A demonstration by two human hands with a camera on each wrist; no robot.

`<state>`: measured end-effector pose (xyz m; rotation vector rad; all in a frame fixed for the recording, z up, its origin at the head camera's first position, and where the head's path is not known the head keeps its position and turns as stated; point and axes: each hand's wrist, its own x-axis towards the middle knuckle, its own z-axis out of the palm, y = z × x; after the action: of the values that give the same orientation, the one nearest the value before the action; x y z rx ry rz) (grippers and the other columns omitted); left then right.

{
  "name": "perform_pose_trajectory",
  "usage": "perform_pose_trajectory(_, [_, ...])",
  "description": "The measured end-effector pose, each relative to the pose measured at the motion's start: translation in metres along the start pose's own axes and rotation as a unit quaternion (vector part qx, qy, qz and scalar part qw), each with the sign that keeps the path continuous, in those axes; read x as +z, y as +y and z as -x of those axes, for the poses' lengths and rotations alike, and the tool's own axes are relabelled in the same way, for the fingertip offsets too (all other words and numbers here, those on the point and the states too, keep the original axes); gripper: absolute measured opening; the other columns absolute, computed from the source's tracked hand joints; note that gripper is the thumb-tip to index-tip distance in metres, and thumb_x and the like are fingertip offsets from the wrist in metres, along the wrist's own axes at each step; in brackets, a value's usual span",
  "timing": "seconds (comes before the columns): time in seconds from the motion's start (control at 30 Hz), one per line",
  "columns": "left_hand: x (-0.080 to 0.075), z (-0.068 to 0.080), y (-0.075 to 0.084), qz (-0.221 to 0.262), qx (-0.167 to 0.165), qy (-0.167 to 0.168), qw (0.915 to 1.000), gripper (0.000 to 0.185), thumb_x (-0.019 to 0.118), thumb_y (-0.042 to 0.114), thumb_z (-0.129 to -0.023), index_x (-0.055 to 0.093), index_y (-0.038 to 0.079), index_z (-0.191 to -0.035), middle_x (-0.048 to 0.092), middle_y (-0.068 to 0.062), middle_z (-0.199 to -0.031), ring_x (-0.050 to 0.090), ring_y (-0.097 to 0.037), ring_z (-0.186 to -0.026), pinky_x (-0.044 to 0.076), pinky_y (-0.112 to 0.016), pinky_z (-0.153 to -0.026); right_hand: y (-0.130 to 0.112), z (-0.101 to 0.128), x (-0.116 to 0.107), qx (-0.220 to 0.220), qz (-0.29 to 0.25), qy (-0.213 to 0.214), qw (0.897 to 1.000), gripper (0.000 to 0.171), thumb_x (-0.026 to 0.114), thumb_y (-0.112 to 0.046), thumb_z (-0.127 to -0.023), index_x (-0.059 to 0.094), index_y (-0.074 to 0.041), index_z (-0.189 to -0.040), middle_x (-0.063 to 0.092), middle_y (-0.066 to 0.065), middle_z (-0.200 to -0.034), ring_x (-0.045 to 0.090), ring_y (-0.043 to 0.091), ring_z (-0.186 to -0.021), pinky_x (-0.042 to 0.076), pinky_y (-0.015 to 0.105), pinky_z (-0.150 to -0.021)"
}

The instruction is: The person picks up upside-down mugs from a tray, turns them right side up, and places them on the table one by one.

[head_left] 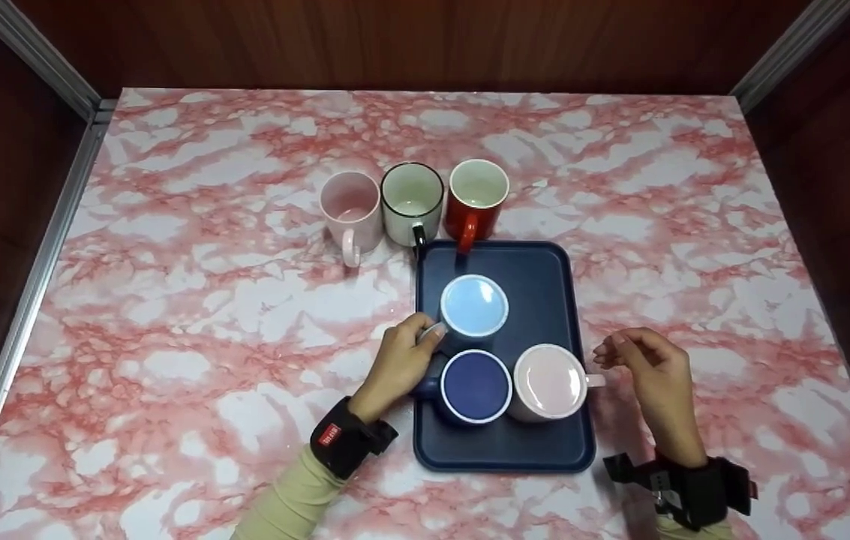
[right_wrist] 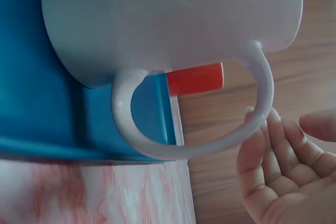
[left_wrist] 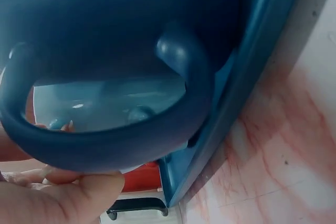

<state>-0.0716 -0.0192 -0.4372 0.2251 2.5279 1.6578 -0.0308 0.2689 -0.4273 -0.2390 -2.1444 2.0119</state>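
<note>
With the left hand (head_left: 400,358) pinching the handle of the light-blue ceramic mug (head_left: 474,309) on the navy tray (head_left: 545,285), lift straight up, keeping the loosely spread right fingers (head_left: 620,346) off the pale pink mug (head_left: 549,381) beside them.

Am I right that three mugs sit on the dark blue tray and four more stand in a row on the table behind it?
Not quite. The head view shows three mugs behind the dark blue tray, not four: a pink mug, a white mug with a black rim and a red mug. The rest holds: three mugs sit on the tray.
</note>
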Motion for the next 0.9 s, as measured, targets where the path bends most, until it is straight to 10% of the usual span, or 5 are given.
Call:
perform_pose_trajectory(0.7, [-0.006, -0.002, 0.011, 0.05, -0.037, 0.047, 0.997, 0.021, 0.054, 0.012, -0.091, 0.059, -0.001, -0.076, 0.057, -0.008, -0.062, 0.052, -0.014, -0.061, 0.041, -0.029, -0.061, -0.016, 0.008, 0.009, -0.048, -0.062, 0.013, 0.997, 0.02, 0.054, 0.002, -0.089, 0.054, 0.021, -0.085, 0.06, 0.018, -0.071, 0.059, 0.021, -0.063, 0.049, 0.025, -0.059])
perform_pose_trajectory(0.9, [-0.009, -0.002, 0.02, 0.113, -0.045, 0.054, 0.991, 0.023, 0.052, 0.01, -0.092, 0.057, -0.007, -0.077, 0.047, 0.001, -0.06, 0.044, -0.01, -0.057, 0.037, -0.025, -0.059, -0.027, 0.017, 0.013, -0.086, -0.139, -0.045, 0.985, 0.015, 0.049, 0.009, -0.089, 0.05, 0.023, -0.085, 0.059, 0.021, -0.072, 0.059, 0.024, -0.063, 0.051, 0.027, -0.055])
